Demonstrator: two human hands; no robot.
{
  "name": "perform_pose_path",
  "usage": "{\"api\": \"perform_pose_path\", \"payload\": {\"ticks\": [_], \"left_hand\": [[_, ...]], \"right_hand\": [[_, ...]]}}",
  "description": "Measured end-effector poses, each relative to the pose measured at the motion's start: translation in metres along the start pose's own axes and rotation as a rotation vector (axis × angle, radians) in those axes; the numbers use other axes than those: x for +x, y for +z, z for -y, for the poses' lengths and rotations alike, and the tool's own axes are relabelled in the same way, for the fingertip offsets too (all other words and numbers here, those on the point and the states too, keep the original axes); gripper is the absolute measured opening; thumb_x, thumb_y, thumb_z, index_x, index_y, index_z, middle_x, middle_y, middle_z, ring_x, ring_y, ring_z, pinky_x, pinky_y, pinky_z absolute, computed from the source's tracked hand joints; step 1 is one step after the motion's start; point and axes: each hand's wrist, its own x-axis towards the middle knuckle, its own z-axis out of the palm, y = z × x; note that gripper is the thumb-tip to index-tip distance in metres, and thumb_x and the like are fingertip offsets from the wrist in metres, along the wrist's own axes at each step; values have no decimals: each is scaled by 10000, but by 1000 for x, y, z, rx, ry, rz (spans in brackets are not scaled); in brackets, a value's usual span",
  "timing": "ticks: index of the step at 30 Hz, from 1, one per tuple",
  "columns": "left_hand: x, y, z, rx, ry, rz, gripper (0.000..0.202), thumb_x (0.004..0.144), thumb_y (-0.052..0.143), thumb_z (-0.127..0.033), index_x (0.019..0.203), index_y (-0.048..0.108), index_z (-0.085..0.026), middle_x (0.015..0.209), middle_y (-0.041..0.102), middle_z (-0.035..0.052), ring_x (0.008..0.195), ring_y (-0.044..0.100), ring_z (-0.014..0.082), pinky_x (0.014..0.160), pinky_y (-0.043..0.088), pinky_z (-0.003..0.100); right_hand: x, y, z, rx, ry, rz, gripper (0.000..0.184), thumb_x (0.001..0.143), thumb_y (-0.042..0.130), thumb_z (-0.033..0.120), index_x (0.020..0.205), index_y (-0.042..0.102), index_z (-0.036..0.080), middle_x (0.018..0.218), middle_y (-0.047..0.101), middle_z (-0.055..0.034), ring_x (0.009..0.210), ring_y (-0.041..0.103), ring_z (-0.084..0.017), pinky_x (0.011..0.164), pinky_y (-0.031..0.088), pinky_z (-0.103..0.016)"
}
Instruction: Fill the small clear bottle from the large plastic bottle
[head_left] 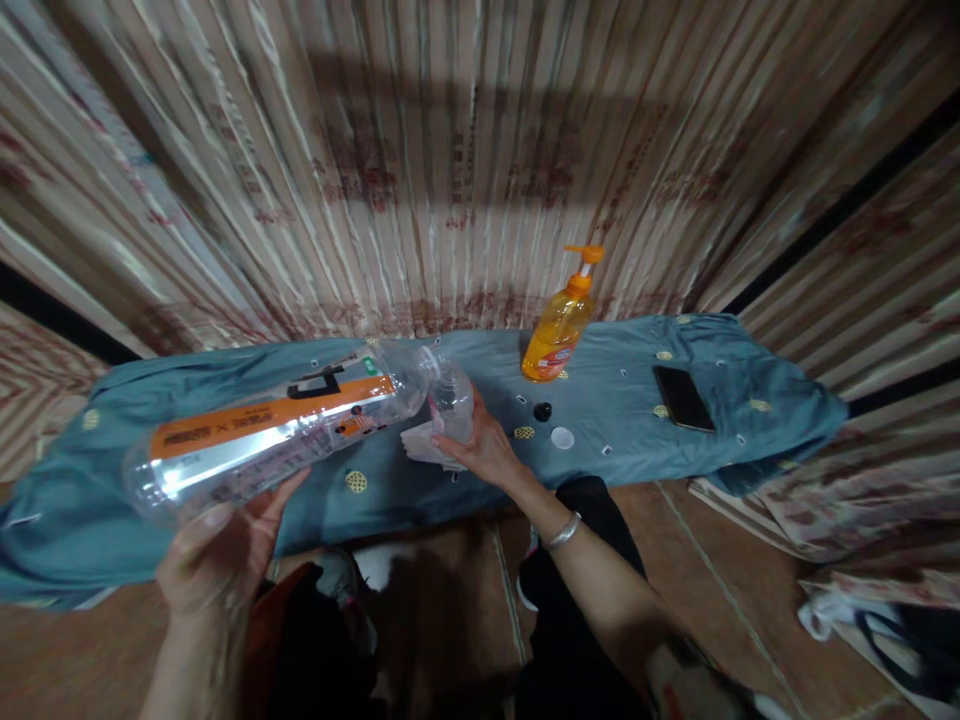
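My left hand (pixel 229 540) grips a large clear plastic bottle (pixel 277 435) with an orange and silver label. It is tilted almost level, its neck pointing right. My right hand (pixel 484 440) is wrapped around a small clear plastic bottle (pixel 450 400), with the mouths of the two bottles meeting. Whether liquid passes between them I cannot tell. Under the small bottle lies a folded whitish tissue or cloth (pixel 424 446), partly hidden. Right of my right hand are a small black cap (pixel 542 411) and a white round lid (pixel 562 438).
An orange pump bottle (pixel 557 335) stands at the back of the narrow table with its blue-green cloth (pixel 630 440). A black phone (pixel 682 398) lies farther right. Patterned curtains (pixel 420 180) hang close behind, with dark poles at both sides. My legs are below the front edge.
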Motion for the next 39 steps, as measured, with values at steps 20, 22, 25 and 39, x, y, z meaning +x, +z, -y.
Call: {"api": "perform_pose_path", "payload": {"ticks": [20,22,25,39], "left_hand": [[12,-12,0,-80,-38,-57,480,436,733,-272,915,768,-287,1306,734,-39,1401,520,358,752,678,306],[13,-13,0,-87,-41,-69,472,439,723,-267,909,759,-282,1268,752,-38,1300,608,324,761,676,302],[14,-12,-1,-93,-31,-76,409,450,716,-252,857,740,-277,1162,787,-42,1062,718,252,768,672,292],[14,-15,-1,-93,-19,-29,366,467,746,-248,832,721,-271,1041,803,-21,922,741,209,765,661,283]], "right_hand": [[5,13,21,-150,92,-49,702,791,731,306,1431,469,188,1294,720,-121,1191,707,-299,1038,559,-432],[5,11,23,-161,89,-47,694,790,731,312,1425,476,193,1287,723,-116,1178,712,-296,1030,563,-427],[4,10,25,-169,86,-41,678,785,743,326,1406,500,209,1251,736,-99,1145,726,-292,993,582,-408],[5,4,26,-164,94,7,733,788,769,360,1436,469,194,1276,733,-111,1155,725,-315,991,585,-435]]}}
